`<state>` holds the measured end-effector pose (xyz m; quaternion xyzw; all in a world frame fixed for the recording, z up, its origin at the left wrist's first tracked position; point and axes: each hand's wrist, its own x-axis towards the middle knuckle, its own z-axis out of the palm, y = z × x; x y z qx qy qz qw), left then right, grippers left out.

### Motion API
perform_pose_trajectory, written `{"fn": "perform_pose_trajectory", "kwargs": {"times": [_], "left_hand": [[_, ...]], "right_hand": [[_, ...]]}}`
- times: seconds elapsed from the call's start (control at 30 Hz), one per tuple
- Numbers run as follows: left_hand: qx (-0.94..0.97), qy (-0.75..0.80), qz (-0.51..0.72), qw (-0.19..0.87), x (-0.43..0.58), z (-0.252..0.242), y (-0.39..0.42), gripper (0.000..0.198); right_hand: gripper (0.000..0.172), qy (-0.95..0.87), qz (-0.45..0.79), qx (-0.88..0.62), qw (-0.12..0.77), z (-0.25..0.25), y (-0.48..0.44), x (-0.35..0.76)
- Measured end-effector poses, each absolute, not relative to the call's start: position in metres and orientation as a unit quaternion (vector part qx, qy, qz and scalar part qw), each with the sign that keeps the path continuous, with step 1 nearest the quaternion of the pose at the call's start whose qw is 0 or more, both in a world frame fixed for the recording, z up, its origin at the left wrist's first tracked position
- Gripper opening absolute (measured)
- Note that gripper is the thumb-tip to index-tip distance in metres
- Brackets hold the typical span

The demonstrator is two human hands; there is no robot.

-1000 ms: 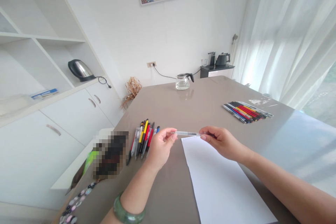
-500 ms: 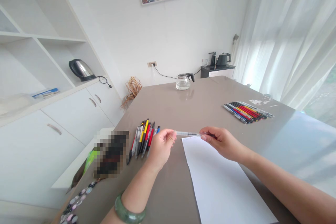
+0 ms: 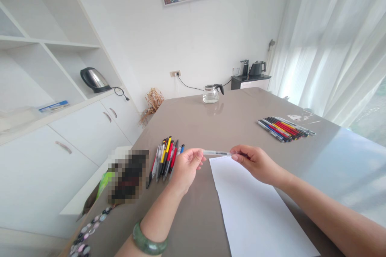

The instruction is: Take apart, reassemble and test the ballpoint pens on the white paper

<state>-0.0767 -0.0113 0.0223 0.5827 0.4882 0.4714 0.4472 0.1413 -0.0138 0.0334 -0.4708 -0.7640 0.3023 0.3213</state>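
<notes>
Between my two hands a slim, clear pen is held level, just above the far edge of a white sheet of paper. My left hand pinches its left end between thumb and fingers. The right end sits in the closed fingers of my right hand, which covers that part. Just left of my left hand lies a loose pile of pens in red, yellow, black, blue and clear; the hand hides some of them. A green bangle circles my left wrist.
A neat row of pens lies at the right, near white scraps. At the far end stands a glass pot of clear liquid. A blurred-out dark object and a beaded strap lie along the left edge.
Both hands keep almost the same place on the pen. Some fingers of my left hand have loosened slightly beneath the pen's left end. The whole view has shifted very slightly.
</notes>
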Motion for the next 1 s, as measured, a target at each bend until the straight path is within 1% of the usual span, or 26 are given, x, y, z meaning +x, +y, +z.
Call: {"fn": "perform_pose_trajectory", "kwargs": {"times": [0.1,0.23,0.3,0.5,0.67,0.9,1.0], "left_hand": [[0.578,0.48,0.468,0.464,-0.0765,0.023,-0.0121,0.039],[0.578,0.481,0.482,0.45,-0.0768,0.0204,-0.0117,0.033],[0.567,0.488,0.488,0.448,-0.0773,0.0192,-0.0112,0.036],[0.553,0.471,0.478,0.493,-0.0761,0.0231,-0.0122,0.041],[0.548,0.478,0.491,0.479,-0.0757,0.0215,-0.012,0.032],[0.545,0.467,0.475,0.509,-0.0756,0.0217,-0.0124,0.042],[0.539,0.468,0.493,0.497,-0.0748,0.0209,-0.0116,0.033]], "right_hand": [[0.029,-0.765,0.299,-0.476,0.315,0.033,-0.0133,0.1415],[0.028,-0.766,0.303,-0.473,0.313,0.0322,-0.0127,0.1412],[0.028,-0.766,0.305,-0.471,0.314,0.0318,-0.0125,0.1411],[0.03,-0.763,0.308,-0.477,0.308,0.03,-0.0112,0.1416],[0.028,-0.767,0.305,-0.47,0.312,0.0301,-0.0118,0.1415],[0.028,-0.766,0.303,-0.474,0.31,0.029,-0.0116,0.1418],[0.028,-0.768,0.304,-0.469,0.313,0.0298,-0.0113,0.1413]]}}
